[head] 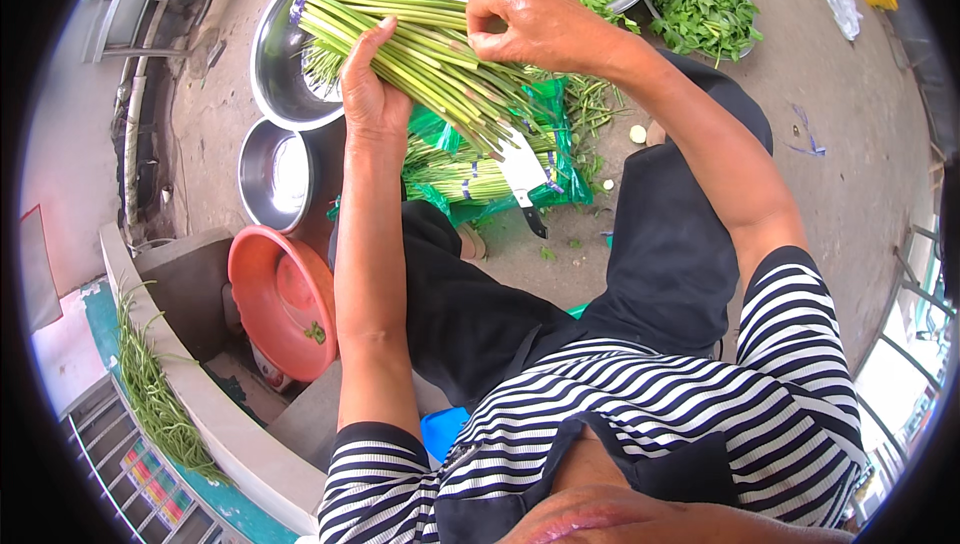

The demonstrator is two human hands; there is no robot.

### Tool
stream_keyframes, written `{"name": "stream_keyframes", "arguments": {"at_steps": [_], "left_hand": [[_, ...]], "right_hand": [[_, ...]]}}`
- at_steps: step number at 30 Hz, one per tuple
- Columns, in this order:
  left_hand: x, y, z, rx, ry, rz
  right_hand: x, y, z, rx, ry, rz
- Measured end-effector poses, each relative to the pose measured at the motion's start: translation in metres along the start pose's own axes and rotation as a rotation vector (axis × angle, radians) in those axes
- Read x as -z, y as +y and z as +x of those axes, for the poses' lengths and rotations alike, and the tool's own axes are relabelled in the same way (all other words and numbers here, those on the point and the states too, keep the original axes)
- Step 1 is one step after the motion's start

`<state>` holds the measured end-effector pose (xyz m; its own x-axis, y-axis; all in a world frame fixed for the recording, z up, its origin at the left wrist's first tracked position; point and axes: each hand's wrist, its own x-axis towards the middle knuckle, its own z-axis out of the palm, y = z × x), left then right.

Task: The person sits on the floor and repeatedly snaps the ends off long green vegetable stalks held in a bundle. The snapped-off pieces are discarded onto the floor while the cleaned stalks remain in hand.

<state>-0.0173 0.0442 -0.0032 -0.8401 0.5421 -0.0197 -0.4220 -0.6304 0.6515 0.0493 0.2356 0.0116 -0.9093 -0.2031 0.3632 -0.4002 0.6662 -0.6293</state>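
Observation:
My left hand (373, 86) grips a thick bunch of long green stalks, likely garlic scapes (427, 41), from below with the thumb across the top. A purple-and-white band (302, 2) ties the bunch at its far left end; the other ends fan out toward lower right. My right hand (517, 18) is at the bunch's right side with its fingertips curled together; whether they pinch a stalk is hidden. Under the loose ends, a kitchen knife (523, 176) with a black handle rests on more banded bunches (457, 176) in a green plastic bag (574, 180).
A large steel basin (262, 67) holding stalks stands behind my left hand, with a smaller steel bowl (251, 176) and an orange plastic basin (247, 304) nearer. Leafy greens (705, 7) fill containers at the back. Thin green stems (154, 394) lie on the left ledge.

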Motion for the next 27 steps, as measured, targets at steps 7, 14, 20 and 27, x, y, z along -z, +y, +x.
{"name": "stream_keyframes", "arguments": {"at_steps": [7,14,20,27], "left_hand": [[0.004,0.001,0.003,-0.036,0.057,0.020],[0.004,-0.003,0.003,0.009,0.017,-0.030],[0.002,-0.004,0.001,0.034,-0.010,-0.026],[-0.011,-0.009,-0.003,0.057,0.153,-0.006]], "right_hand": [[0.018,-0.001,-0.003,-0.241,-0.180,0.313],[0.009,0.000,0.002,-0.099,-0.068,0.141],[0.008,-0.005,0.002,-0.081,-0.071,0.096],[-0.002,0.001,0.003,0.103,-0.013,0.129]]}}
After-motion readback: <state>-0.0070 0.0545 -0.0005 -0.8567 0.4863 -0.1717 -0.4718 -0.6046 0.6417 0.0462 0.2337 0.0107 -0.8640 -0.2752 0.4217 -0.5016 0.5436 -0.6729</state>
